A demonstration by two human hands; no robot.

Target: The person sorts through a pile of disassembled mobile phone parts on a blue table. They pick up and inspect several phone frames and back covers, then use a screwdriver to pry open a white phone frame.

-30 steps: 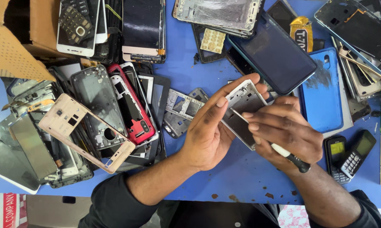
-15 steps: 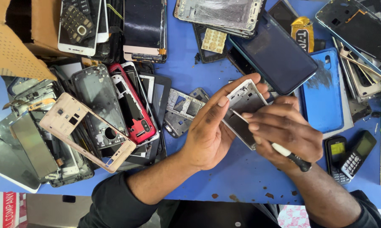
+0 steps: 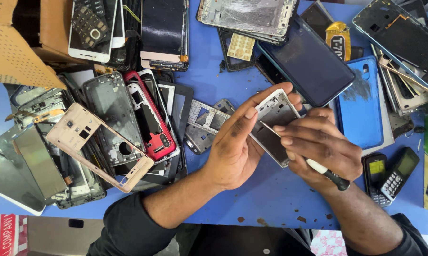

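A silver phone frame is held just above the blue table — the left hand cups and clamps it, the right hand pinches a screwdriver, tip on the frame. Two small keypad phones lie nearby — right.

The table is bright blue, speckled with rust-brown spots at its near edge. The phone frame held over it is silver-grey with a dark inner panel. The screwdriver has a white and black handle. To the left lie a pale gold frame and a red one. At far right, a blue case carries a dark smear. The sleeves are black. The cardboard box at far left is tan and dotted.
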